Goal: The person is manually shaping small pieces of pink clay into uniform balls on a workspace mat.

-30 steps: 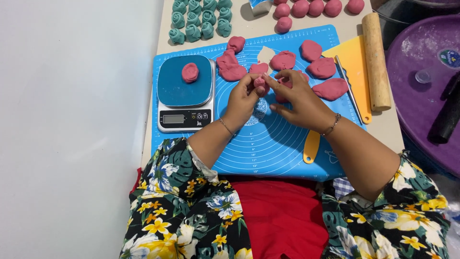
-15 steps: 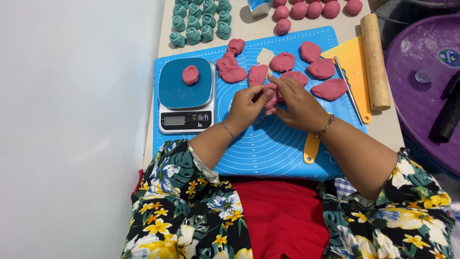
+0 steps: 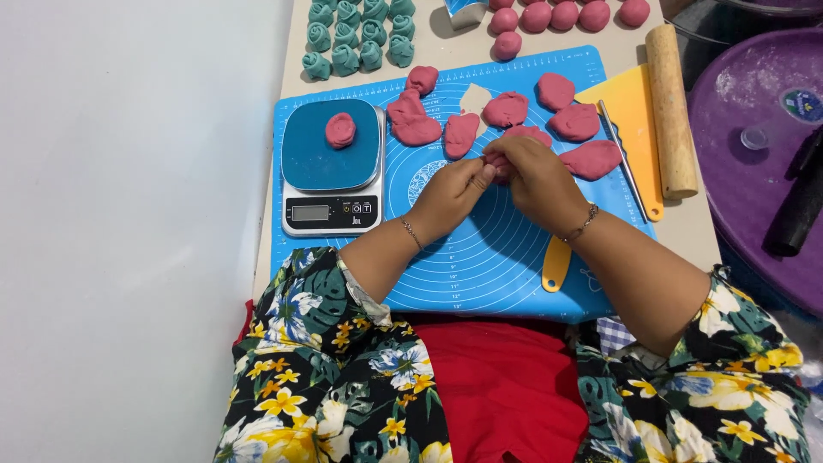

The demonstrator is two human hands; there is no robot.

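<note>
The left hand (image 3: pixel 453 190) and right hand (image 3: pixel 533 176) are brought together, fingertips pinched in a shared grip; both forearms are angled inward, a bracelet worn on each wrist.

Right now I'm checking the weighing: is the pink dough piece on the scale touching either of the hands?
Apart. The head view shows the dough piece alone on the scale, with blue mat between it and both hands.

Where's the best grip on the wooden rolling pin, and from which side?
Probably the middle of the wooden rolling pin, from above, fingers closing across its width. It lies flat on the table, running away from the person, a plain cylinder with no handles showing. Its left side touches or overlaps the yellow scraper, so the right side has more room. The right hand is nearest, though busy with pink dough.
</note>
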